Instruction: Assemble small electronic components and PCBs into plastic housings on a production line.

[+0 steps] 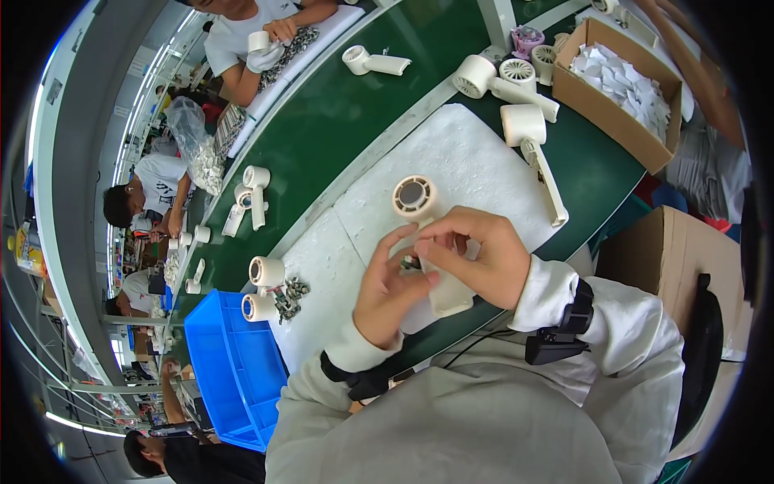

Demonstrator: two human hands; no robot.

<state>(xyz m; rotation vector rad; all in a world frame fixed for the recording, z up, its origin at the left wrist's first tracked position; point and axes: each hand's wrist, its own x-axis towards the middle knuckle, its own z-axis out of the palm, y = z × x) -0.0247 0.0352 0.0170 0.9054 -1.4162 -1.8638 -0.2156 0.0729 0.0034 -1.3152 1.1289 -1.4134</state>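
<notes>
A cream handheld fan body (pixel 413 199) lies between my hands, its round head away from me and the lower handle (pixel 451 297) toward me. My left hand (pixel 389 289) is closed around the handle's left side, thumb and fingers curled. From the right, my right hand (pixel 481 252) reaches over the handle with thumb and fingertips pinched together. Whatever sits in that pinch is hidden. A small dark and green part (pixel 410 262) shows in the gap between the hands, at the handle.
A white foam mat (pixel 379 181) covers the green bench. Left of my hands are two round fan heads (pixel 266 272), a pile of small metal-looking parts (pixel 290 298) and a blue bin (pixel 234 363). More fan bodies (pixel 524 125) and a carton of white pieces (pixel 617 85) stand far right. Co-workers (pixel 258 48) sit across.
</notes>
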